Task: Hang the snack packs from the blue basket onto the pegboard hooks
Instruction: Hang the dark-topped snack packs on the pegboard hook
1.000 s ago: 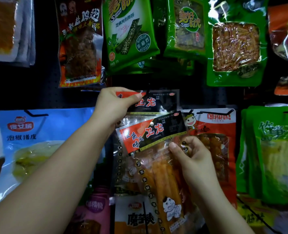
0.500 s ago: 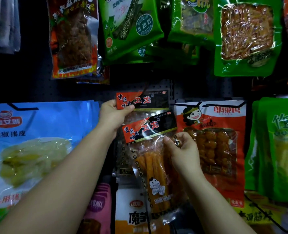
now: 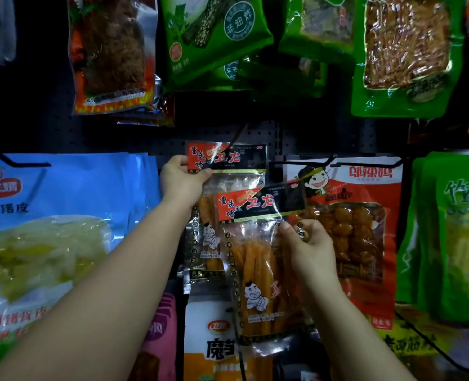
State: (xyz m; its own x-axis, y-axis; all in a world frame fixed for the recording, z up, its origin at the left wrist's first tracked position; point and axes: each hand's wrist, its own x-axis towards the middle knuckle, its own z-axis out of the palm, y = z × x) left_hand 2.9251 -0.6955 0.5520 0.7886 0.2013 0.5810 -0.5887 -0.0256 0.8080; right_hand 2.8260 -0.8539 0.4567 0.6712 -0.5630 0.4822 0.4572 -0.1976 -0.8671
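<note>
Two matching clear snack packs with red-and-black headers and orange strips are in front of the dark pegboard. The rear pack hangs on a thin hook, and my left hand pinches its top left corner. The front pack is tilted, lower and to the right, overlapping the rear one. My right hand grips it at its right edge, just under the header. The blue basket is not in view.
Hung packs crowd the board: blue bags at left, a red pack right of my hands, green bags at far right, green and brown packs above, a white-orange pack below.
Both hands and the two packs now sit slightly lower in view, and the view has moved closer to the board. The front pack stays tilted in my right hand, below the hook.
</note>
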